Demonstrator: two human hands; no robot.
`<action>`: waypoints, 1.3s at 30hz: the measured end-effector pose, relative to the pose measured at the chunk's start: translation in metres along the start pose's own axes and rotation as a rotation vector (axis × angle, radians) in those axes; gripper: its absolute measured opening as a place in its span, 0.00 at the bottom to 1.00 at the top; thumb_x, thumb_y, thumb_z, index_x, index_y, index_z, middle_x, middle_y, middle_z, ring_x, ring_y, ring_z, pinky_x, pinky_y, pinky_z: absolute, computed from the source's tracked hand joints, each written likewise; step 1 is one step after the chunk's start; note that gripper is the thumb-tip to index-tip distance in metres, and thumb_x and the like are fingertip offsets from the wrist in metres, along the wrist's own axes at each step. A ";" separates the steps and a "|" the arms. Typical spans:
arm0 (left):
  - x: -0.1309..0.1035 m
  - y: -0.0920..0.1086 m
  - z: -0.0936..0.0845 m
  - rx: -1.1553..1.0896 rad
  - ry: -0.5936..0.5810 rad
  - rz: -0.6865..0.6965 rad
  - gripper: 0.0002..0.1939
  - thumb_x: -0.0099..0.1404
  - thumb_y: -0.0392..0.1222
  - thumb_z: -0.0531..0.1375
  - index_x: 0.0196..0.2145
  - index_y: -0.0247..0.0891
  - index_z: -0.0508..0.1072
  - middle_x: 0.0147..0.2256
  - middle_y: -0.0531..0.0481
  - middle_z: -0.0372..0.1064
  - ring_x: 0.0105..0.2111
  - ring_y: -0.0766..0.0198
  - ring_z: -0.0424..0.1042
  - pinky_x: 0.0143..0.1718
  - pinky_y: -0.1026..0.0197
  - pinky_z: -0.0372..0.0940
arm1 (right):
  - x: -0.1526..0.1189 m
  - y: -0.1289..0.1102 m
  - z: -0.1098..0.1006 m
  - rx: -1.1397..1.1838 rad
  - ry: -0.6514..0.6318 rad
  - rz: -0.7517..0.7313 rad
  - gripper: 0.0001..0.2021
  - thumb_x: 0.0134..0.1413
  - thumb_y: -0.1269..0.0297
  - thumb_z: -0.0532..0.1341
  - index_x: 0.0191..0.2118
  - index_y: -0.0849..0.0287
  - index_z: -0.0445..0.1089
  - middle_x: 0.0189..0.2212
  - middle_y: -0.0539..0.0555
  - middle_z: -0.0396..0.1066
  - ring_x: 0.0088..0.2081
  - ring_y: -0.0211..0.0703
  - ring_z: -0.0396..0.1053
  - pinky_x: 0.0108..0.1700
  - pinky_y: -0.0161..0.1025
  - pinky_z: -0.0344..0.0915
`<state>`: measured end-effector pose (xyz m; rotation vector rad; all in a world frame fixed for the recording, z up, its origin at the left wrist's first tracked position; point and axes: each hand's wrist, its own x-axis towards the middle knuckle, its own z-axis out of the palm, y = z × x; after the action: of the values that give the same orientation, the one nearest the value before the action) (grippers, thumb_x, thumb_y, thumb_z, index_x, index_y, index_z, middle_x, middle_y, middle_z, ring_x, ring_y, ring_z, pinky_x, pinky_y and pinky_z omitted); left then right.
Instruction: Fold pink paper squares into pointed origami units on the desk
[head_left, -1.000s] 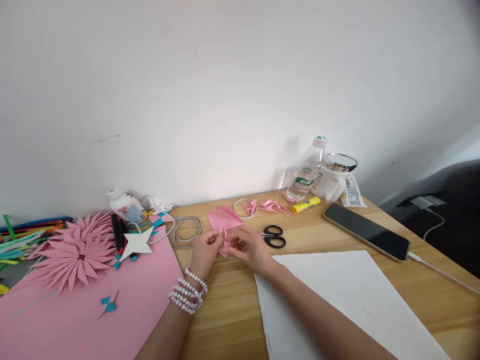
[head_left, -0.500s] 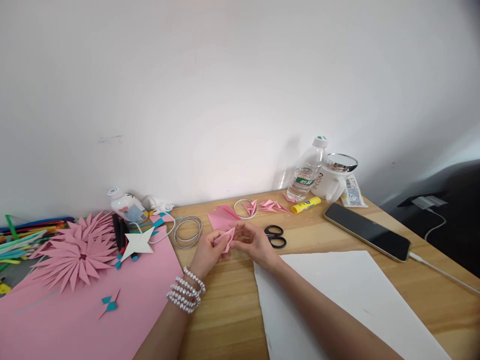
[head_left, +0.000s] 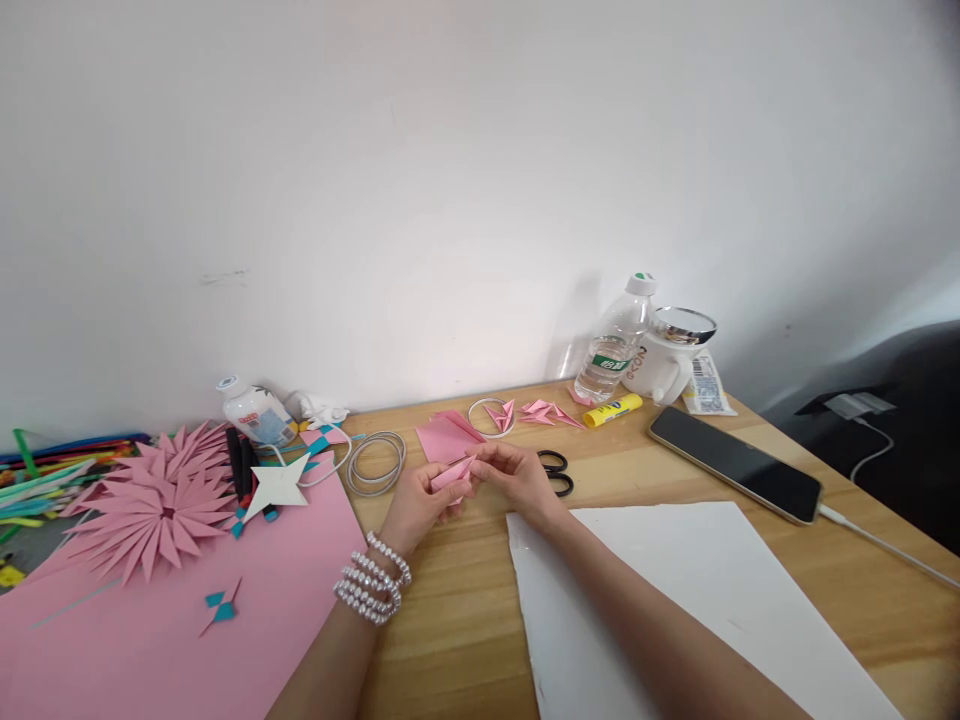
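Observation:
A small folded piece of pink paper [head_left: 451,474] is held up between both hands over the wooden table. My left hand [head_left: 418,506], with a beaded bracelet on the wrist, is closed on its left side. The thumb and fingers of my right hand [head_left: 517,480] pinch its right edge, and parts of the paper are hidden behind the fingers. Just beyond lie pink paper sheets [head_left: 444,436] and a ring [head_left: 471,415] with a folded pink piece [head_left: 500,413] in it. Black-handled scissors [head_left: 556,474] lie partly covered by my right hand.
White board [head_left: 660,600] lies under my right forearm. Right of centre are a glue stick [head_left: 613,410], a water bottle [head_left: 611,345], a mug [head_left: 660,365] and a phone [head_left: 735,465]. On the left, pink paper flowers [head_left: 169,510] and a white star [head_left: 279,488] rest on pink card [head_left: 300,620].
My right hand has shifted slightly, its fingers now at the upper right edge of the folded pink paper. The paper has tilted a little in my left hand and shows a flatter face.

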<state>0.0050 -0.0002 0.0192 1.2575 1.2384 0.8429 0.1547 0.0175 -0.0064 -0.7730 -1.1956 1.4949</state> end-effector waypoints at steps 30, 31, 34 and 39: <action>-0.001 -0.005 0.006 -0.019 -0.106 -0.021 0.13 0.49 0.45 0.62 0.26 0.30 0.68 0.25 0.43 0.73 0.18 0.66 0.69 0.17 0.67 0.62 | 0.002 0.001 -0.002 0.077 0.153 0.087 0.13 0.30 0.63 0.69 0.27 0.62 0.71 0.19 0.48 0.69 0.21 0.32 0.64 0.27 0.32 0.61; -0.001 -0.005 0.006 -0.017 -0.104 -0.026 0.13 0.49 0.45 0.62 0.26 0.30 0.68 0.24 0.43 0.73 0.18 0.66 0.69 0.17 0.67 0.62 | 0.001 0.001 -0.001 0.070 0.158 0.084 0.13 0.30 0.63 0.69 0.26 0.63 0.70 0.18 0.48 0.68 0.20 0.32 0.63 0.27 0.32 0.61; -0.002 -0.006 0.007 -0.018 -0.101 -0.026 0.13 0.50 0.45 0.62 0.25 0.30 0.68 0.23 0.43 0.73 0.18 0.66 0.69 0.17 0.67 0.62 | 0.001 0.000 -0.001 0.053 0.167 0.078 0.13 0.30 0.63 0.68 0.26 0.63 0.70 0.18 0.47 0.67 0.20 0.31 0.63 0.26 0.31 0.60; 0.000 -0.009 0.007 -0.086 -0.085 -0.012 0.15 0.49 0.47 0.62 0.26 0.30 0.67 0.27 0.41 0.73 0.19 0.64 0.70 0.17 0.66 0.63 | -0.001 0.000 0.001 0.070 0.027 0.072 0.14 0.35 0.60 0.66 0.30 0.62 0.69 0.20 0.48 0.69 0.19 0.32 0.63 0.24 0.32 0.61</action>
<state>0.0104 -0.0036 0.0094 1.2039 1.1295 0.8177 0.1544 0.0167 -0.0061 -0.7938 -1.0996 1.5716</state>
